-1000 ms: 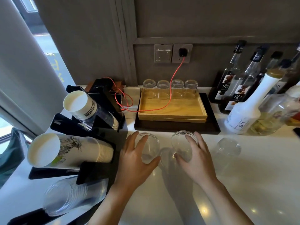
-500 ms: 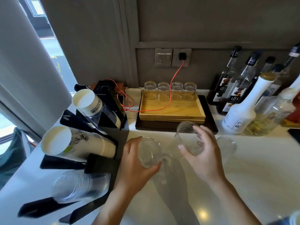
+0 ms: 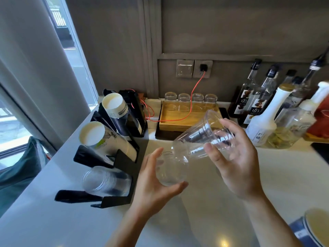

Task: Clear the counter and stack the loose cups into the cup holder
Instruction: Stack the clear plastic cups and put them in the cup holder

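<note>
2 clear plastic cups up off the white counter (image 3: pixel 267 184), right in the middle. Upper cup (image 3: pixel 201 134) tilted, base pointing down-left, pinched between thumb and curled fingers of the right hand (image 3: pixel 236 157). Lower cup (image 3: pixel 170 170) cradled in the left hand (image 3: pixel 156 182), thumb and fingers curled round it. Base of the upper cup right at the lower cup's mouth; touching or nested, hard to tell. Just left, black cup holder (image 3: pixel 124 166): 2 paper-cup stacks (image 3: pixel 106 139) above, clear-cup stack (image 3: pixel 105 180) lowest. Behind, wooden tray (image 3: pixel 170 122) with 4 small glasses (image 3: pixel 190 99), syrup bottles (image 3: pixel 258 104) far right.
</note>
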